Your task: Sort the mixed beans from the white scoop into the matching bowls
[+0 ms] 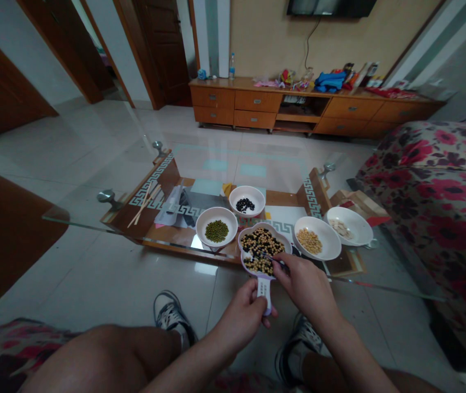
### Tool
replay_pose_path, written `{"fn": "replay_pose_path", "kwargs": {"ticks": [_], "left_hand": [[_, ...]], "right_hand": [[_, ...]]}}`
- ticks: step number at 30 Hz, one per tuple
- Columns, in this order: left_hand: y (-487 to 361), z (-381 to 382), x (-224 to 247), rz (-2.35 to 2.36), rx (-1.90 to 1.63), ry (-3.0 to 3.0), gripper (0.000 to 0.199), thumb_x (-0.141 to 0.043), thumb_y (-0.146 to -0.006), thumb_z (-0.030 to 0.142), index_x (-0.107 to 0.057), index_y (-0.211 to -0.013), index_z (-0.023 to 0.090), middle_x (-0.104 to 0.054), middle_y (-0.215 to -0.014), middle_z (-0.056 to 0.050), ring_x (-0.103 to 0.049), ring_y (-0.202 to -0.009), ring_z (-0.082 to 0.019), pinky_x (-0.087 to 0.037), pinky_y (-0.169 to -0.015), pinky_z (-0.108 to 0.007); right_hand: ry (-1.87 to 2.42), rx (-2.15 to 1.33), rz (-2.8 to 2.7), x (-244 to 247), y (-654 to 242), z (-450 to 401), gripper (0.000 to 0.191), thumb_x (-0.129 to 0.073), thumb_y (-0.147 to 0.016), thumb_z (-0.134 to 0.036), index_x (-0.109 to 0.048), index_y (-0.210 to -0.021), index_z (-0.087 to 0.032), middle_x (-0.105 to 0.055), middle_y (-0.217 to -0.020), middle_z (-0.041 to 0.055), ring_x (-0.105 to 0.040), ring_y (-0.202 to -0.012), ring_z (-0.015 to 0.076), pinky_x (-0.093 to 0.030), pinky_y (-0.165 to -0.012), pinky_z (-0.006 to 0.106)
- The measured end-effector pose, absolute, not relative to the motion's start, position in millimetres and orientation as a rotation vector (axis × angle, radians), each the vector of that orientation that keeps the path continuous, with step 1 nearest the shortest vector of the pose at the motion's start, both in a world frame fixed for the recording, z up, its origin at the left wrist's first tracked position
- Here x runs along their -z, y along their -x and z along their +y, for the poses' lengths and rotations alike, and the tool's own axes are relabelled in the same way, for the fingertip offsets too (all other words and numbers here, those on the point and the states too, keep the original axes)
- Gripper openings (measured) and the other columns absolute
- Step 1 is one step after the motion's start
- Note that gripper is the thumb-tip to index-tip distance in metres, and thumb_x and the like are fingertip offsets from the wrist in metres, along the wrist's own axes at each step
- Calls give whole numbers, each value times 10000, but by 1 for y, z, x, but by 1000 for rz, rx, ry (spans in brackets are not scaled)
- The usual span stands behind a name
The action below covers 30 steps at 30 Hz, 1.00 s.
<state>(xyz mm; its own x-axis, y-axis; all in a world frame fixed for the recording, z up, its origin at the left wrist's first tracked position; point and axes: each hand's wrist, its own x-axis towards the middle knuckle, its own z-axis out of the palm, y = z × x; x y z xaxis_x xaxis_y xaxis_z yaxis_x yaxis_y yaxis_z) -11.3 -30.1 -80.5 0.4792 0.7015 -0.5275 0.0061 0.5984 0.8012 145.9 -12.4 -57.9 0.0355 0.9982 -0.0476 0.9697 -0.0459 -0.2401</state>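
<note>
My left hand [246,311] is closed around the handle of a flower-shaped white and lilac dish [264,288], which holds mixed yellow and black beans [260,243]. In my right hand [304,281] are thin dark tweezers [278,262], pinched between thumb and fingers, with their tips down among those beans. Beyond the dish stands a white bowl [247,192] of black beans. To its left is a bowl [200,226] of green mung beans. On the right are a bowl [330,240] of yellow soybeans and another bowl [359,225] with pale, flat pieces.
The bowls stand on a glass table [93,218] with a wooden shelf below. Chopsticks [140,204] show at the left, and papers [173,207] lie beneath the glass. A floral-covered sofa [441,207] is at the right. A wooden cabinet [253,103] stands along the far wall.
</note>
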Motion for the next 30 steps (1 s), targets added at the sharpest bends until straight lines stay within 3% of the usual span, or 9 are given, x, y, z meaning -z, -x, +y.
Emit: {"fn": "replay_pose_path", "kwargs": {"ticks": [19, 25, 30], "left_hand": [[10, -29, 79, 991, -485, -844, 306, -408, -776, 199, -512, -1051, 118, -614, -746, -33, -515, -568, -107, -381, -554, -234], [9, -30, 84, 983, -514, -837, 279, -411, -763, 179, -518, -1015, 125, -611, -743, -28, -521, -574, -106, -381, -549, -230], [7, -29, 82, 980, -539, -833, 214, -478, -791, 276, -523, -946, 135, -555, -670, 5, -487, -543, -105, -355, -518, -229]], "right_hand": [[2082, -221, -2039, 59, -144, -11, 207, -506, -921, -316, -696, -987, -264, -752, -898, 5, -702, -762, 173, -391, -582, 243], [1886, -146, -1959, 49, -116, 1, 204, -515, -917, -287, -701, -991, -248, -748, -897, 9, -685, -735, 155, -404, -627, 241], [1739, -128, -1892, 46, -87, 16, 183, -525, -916, -265, -701, -959, -235, -744, -874, 13, -675, -757, 157, -408, -686, 247]]}}
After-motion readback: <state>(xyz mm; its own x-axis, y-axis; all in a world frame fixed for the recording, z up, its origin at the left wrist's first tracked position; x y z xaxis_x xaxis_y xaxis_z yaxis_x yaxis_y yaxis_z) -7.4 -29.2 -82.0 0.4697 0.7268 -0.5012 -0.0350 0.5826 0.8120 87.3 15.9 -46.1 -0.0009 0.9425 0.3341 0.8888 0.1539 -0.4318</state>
